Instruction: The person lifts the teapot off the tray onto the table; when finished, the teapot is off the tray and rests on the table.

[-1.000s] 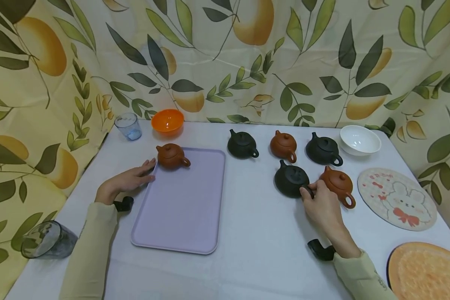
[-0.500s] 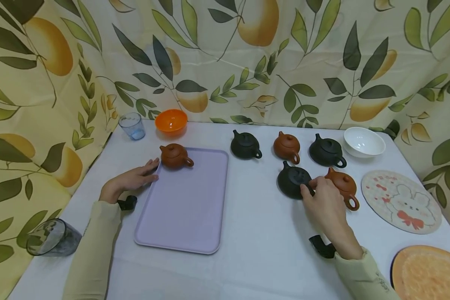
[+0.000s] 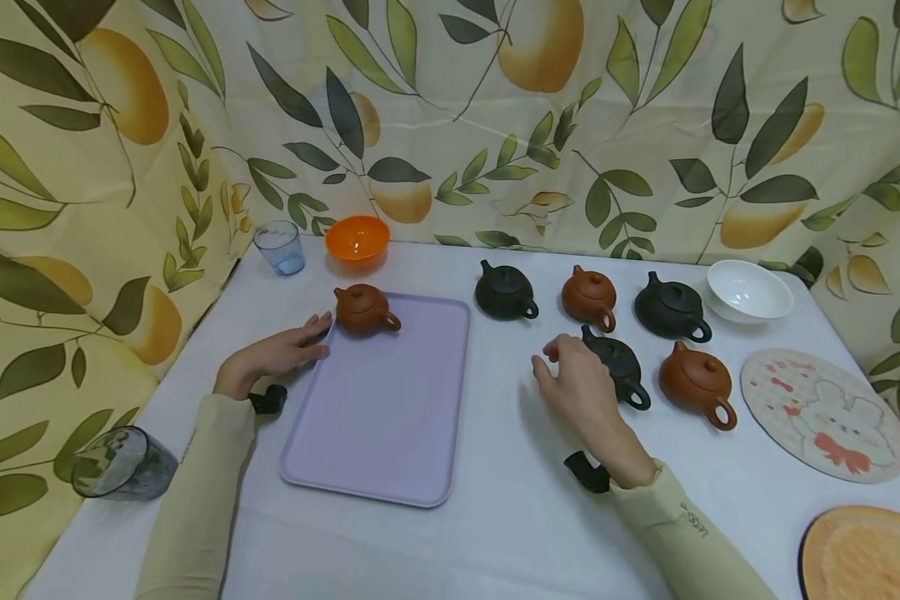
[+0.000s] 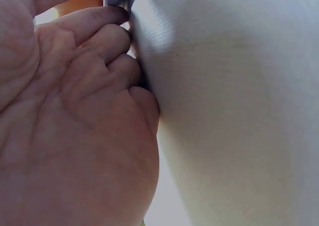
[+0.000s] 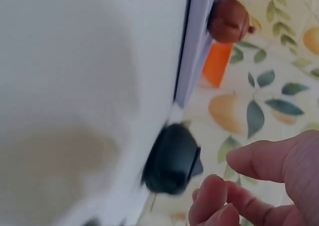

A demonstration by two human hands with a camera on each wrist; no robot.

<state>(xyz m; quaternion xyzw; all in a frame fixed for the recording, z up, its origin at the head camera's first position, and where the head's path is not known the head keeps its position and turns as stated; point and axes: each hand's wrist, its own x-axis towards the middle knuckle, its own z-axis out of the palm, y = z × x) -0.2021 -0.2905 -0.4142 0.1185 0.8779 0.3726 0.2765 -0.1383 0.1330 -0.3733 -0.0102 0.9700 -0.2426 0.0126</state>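
My left hand [image 3: 277, 350] rests at the left edge of a lilac tray [image 3: 375, 417], fingertips touching its rim beside a brown clay teapot [image 3: 363, 309] on the tray's far left corner. In the left wrist view my left hand [image 4: 84, 101] has its lower fingers bent against the white cloth. My right hand [image 3: 581, 387] holds nothing; its fingers are loosely bent over the table, left of a black teapot [image 3: 624, 367] that it partly covers. A second brown teapot [image 3: 696, 382] stands to the right. Behind are a black teapot [image 3: 506, 291], another brown one [image 3: 589, 296] and another black one [image 3: 669, 307].
An orange bowl [image 3: 357, 241] and a blue glass [image 3: 280, 248] stand at the back left, a white bowl [image 3: 750, 292] at the back right. A grey glass [image 3: 123, 463] is at the left edge. A rabbit mat [image 3: 825, 417] and a tan round mat [image 3: 870, 554] lie right.
My right hand has let go of the black teapot's handle and moved left, away from it. The teapot stays on the table. My left hand holds its place at the tray; the view has shifted slightly.
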